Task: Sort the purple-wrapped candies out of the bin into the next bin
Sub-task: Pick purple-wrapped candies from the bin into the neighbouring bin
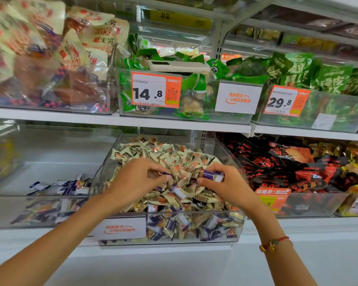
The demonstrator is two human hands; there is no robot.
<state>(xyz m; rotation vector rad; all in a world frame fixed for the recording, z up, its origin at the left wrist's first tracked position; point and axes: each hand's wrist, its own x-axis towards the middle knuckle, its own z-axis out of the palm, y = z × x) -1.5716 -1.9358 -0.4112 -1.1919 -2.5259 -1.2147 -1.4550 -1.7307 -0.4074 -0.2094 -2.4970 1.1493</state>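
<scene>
The left hand [136, 178] is pinching a purple candy [166, 174] with its fingers curled, just over the pile. The right hand [225, 182] is pinching another purple candy [212, 175] between its thumb and fingers. Both hands are reaching into the middle bin [194, 242], which is clear and sitting on the lower shelf [50, 242]. This bin is holding a big heap of cream candies [163, 153] with purple ones mixed in near the front. The left bin [39, 209] is sitting right beside it, and a small bunch of purple candies [66, 185] is lying inside. A red bracelet [274, 243] is sitting on the right wrist. Black and red packs [277, 162] are filling the bin on the right. Green packs [194, 89] are lying in a bin on the shelf above.
</scene>
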